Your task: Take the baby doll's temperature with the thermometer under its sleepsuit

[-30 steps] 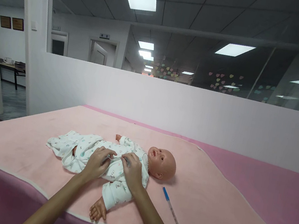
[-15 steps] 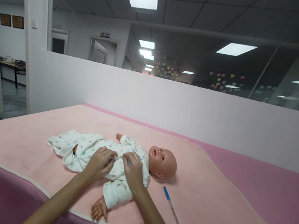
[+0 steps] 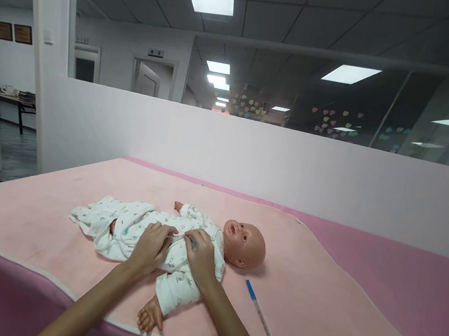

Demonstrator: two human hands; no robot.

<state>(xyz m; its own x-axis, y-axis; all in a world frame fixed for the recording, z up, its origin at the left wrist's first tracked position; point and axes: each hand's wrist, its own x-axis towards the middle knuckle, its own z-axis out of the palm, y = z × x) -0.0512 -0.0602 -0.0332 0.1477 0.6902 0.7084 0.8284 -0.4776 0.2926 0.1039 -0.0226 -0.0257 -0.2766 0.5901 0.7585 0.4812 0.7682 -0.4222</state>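
Note:
A baby doll [image 3: 243, 244] lies on its back on a pink blanket [image 3: 314, 300], head to the right, dressed in a white printed romper [image 3: 132, 224]. My left hand [image 3: 152, 248] rests on the doll's belly, fingers curled and pinching the romper's front. My right hand [image 3: 201, 255] is on the chest next to it, fingers closed on the fabric near the collar. The fingertips of both hands almost meet at the garment's front opening. The doll's bare near hand [image 3: 150, 315] sticks out toward the blanket's front edge.
A blue-capped pen [image 3: 261, 315] lies on the blanket right of the doll. A white partition wall [image 3: 294, 168] with glass above runs behind the bed. An open doorway [image 3: 8, 112] at the left shows a desk. The bed's front edge is close to me.
Both hands stay on the doll's chest with only small finger shifts on the romper. The view has drifted slightly; the doll has not moved.

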